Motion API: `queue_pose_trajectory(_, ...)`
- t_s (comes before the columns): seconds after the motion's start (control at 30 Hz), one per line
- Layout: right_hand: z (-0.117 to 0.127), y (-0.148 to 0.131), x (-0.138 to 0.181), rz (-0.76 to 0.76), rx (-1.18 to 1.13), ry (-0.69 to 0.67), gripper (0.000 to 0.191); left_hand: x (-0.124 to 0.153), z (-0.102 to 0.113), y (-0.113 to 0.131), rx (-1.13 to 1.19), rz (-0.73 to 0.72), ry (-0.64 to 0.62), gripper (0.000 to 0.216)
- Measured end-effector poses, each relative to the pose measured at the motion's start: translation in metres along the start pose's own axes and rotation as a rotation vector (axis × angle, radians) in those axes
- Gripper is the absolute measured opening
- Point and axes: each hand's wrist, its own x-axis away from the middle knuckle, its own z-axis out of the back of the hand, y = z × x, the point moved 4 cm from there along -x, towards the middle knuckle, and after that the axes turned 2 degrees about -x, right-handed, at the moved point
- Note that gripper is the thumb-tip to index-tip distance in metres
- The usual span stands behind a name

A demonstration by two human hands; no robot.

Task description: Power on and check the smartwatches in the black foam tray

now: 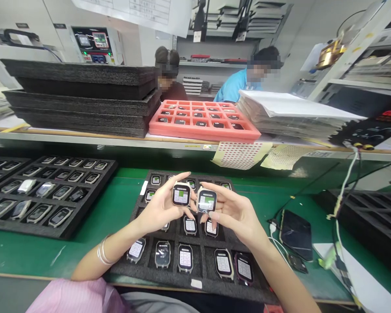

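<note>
My left hand (163,206) pinches a small watch body with a lit screen (181,194), held up facing me. Right beside it, my right hand (234,213) grips a second watch body (206,201), also lit. Both hands hover over a black foam tray (143,261) on the green mat, whose pockets hold several more watch bodies with lit screens (185,257). The two held watches nearly touch each other.
A second black tray of watch bodies (48,191) lies at the left. A dark phone (296,234) with cables lies at the right, by another black tray (371,217). On the shelf behind stand stacked foam sheets (81,98), a red tray (203,118) and papers (289,111). Two people sit beyond.
</note>
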Motion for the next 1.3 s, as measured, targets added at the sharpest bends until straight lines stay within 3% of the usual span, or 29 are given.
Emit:
queue_pose_trajectory(0.27, 0.001, 0.001, 0.001, 0.025, -0.019, -0.001, 0.047, -0.001, 0.001, -0.003, -0.021, 0.031, 0.05, 0.071)
queue_pose_trajectory(0.43, 0.005, 0.005, 0.009, -0.019, 0.042, 0.02, 0.06, 0.005, -0.002, -0.007, -0.023, 0.055, -0.007, 0.085)
queue_pose_trajectory(0.53, 0.023, 0.016, 0.023, -0.078, 0.203, 0.076, 0.065, 0.015, 0.002, -0.015, -0.055, 0.095, -0.002, 0.09)
queue_pose_trajectory(0.6, 0.044, 0.025, 0.036, -0.124, 0.443, 0.132, 0.06, 0.026, 0.013, -0.021, -0.129, 0.141, 0.027, 0.09)
queue_pose_trajectory(0.73, 0.088, 0.048, 0.067, -0.189, 0.898, 0.199, 0.046, 0.058, 0.057, -0.027, -0.596, 0.236, 0.058, 0.071)
queue_pose_trajectory(0.87, 0.106, 0.064, 0.091, -0.098, 0.977, 0.118, 0.035, 0.081, 0.1, -0.024, -1.3, 0.171, -0.047, 0.04)
queue_pose_trajectory(0.97, 0.103, 0.063, 0.096, -0.073, 1.032, 0.006, 0.032, 0.088, 0.115, -0.027, -1.504, 0.133, -0.169, 0.037)
queue_pose_trajectory(1.07, 0.088, 0.053, 0.086, -0.044, 1.153, -0.046, 0.028, 0.087, 0.117, -0.031, -1.619, 0.13, -0.246, 0.042)
queue_pose_trajectory(1.2, 0.053, 0.052, 0.061, 0.003, 1.401, -0.195, 0.037, 0.075, 0.109, -0.029, -1.815, 0.066, -0.216, 0.041)
queue_pose_trajectory(1.3, 0.035, 0.057, 0.043, -0.02, 1.496, -0.234, 0.039, 0.062, 0.092, -0.029, -1.848, 0.006, -0.299, 0.035)
